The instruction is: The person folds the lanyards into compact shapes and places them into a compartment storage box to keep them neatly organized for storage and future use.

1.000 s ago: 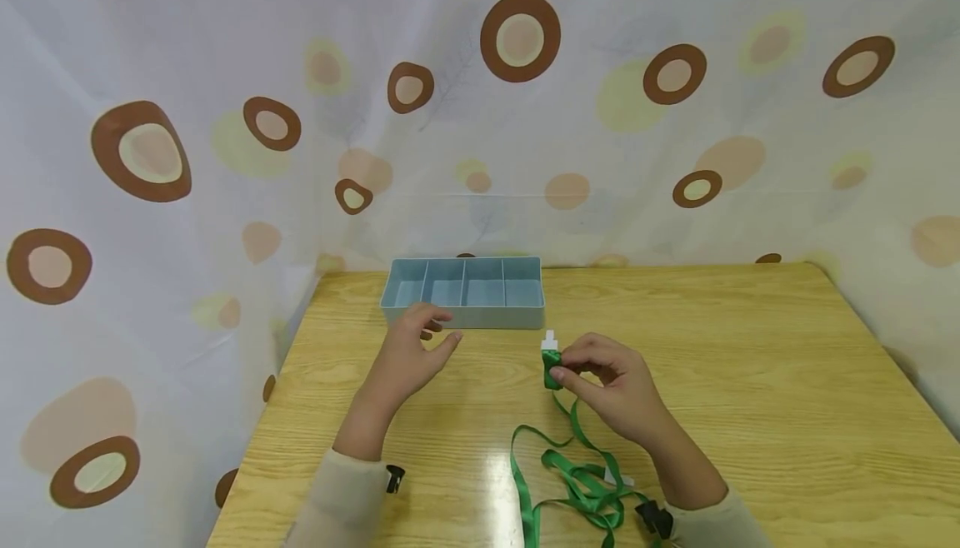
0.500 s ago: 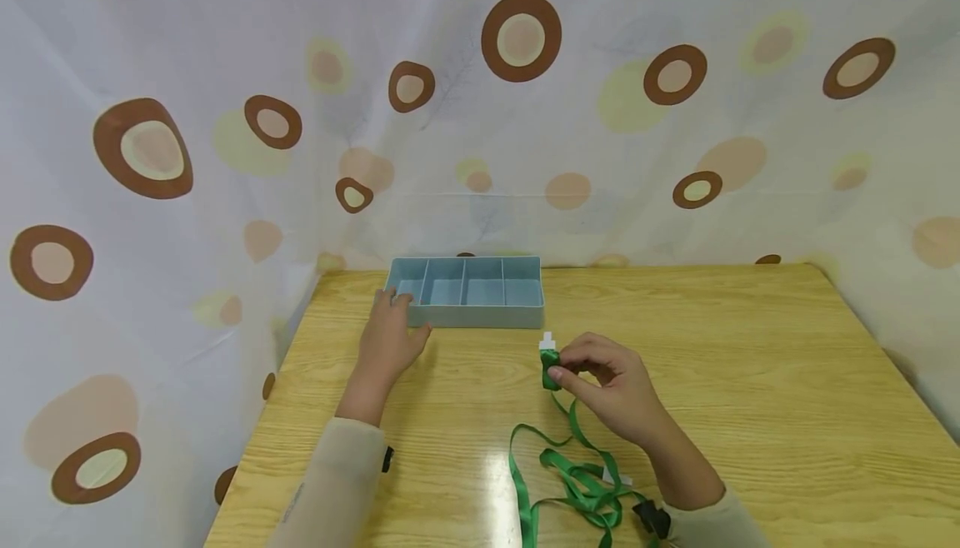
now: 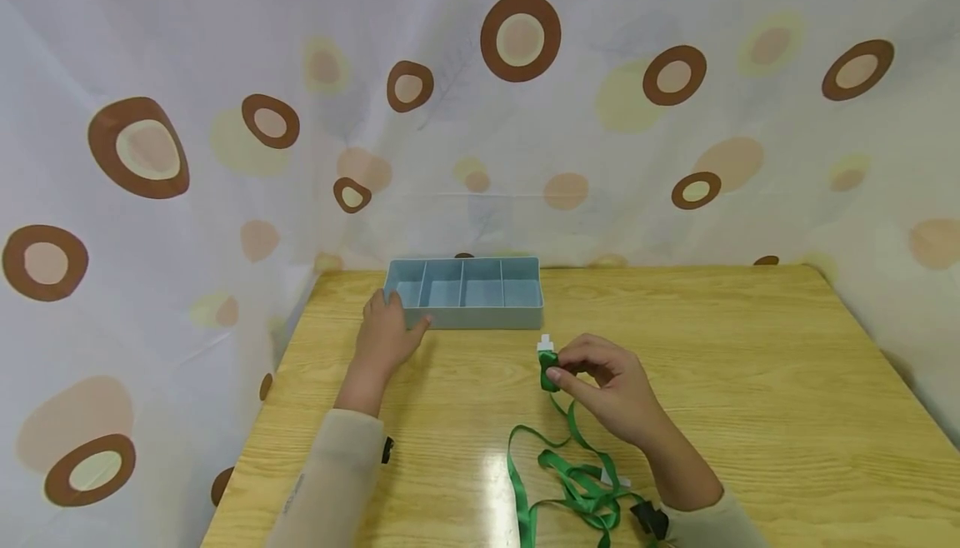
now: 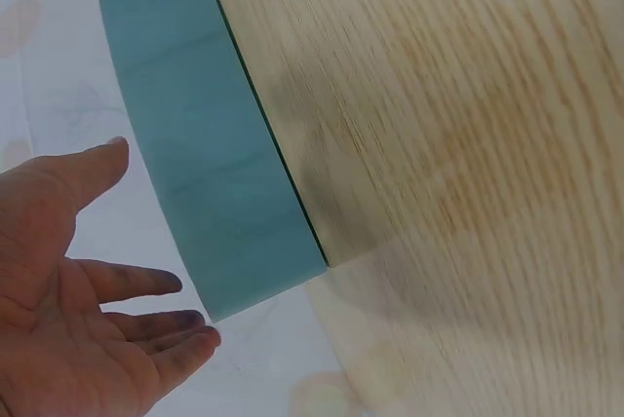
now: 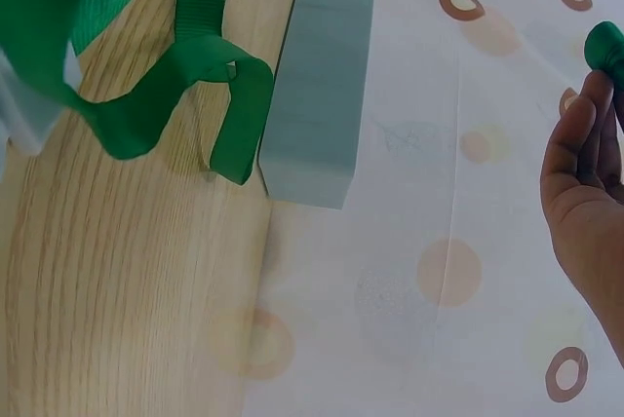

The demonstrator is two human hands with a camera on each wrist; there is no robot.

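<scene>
My right hand (image 3: 622, 394) pinches a gathered piece of green ribbon (image 3: 549, 371) between thumb and fingers, held above the table. A small white tab (image 3: 545, 343) sticks up from its top. From below it, loose ribbon (image 3: 517, 490) trails down into a tangled heap on the wood. My left hand (image 3: 382, 338) is at the left front corner of a blue-grey box (image 3: 472, 318) with several compartments. In the left wrist view, the loosely bent fingertips (image 4: 180, 354) lie right at the box's corner, and the thumb stands apart from the fingers.
The wooden table (image 3: 750, 381) meets a patterned curtain (image 3: 600, 198) at the back and left. A white piece (image 3: 617, 478) lies among the ribbon loops. Black clips (image 3: 649, 520) sit at both sleeve cuffs.
My left hand has moved left and forward from the front of the box to its left corner. The right hand stays nearly still with the ribbon, and the box has barely shifted.
</scene>
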